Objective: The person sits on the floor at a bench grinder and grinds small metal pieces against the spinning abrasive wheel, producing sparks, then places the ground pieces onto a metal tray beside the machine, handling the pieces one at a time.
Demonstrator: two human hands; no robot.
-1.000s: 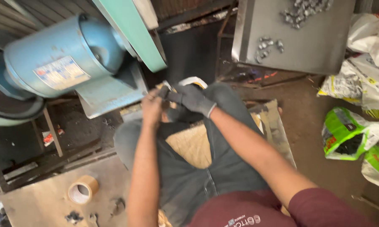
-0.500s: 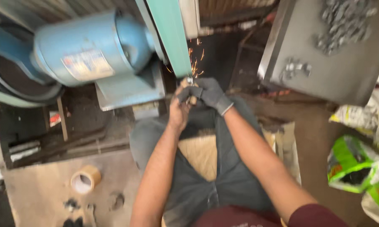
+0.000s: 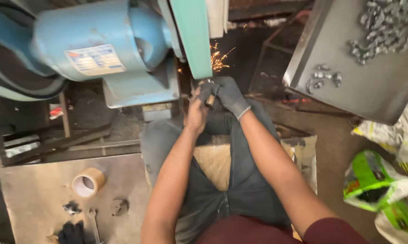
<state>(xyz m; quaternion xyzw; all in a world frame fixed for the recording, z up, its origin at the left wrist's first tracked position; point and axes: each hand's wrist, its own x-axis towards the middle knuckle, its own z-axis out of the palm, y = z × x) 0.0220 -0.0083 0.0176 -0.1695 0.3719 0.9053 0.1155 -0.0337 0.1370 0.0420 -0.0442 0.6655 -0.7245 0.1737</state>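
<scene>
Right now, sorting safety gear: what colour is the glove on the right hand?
Dark grey glove, seen in the head view.

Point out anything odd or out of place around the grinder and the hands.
Only the right hand wears a glove; the left hand is bare, right below the sparks flying off the green guard. Both hands grip a small workpiece there. A spare black glove lies unused on the metal plate.

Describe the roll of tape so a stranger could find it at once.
Start at the big blue motor and drop down to the flat metal plate at lower left. The roll of tape lies there: a tan ring with a pale hollow core, unlike the small dark parts below it.
</scene>
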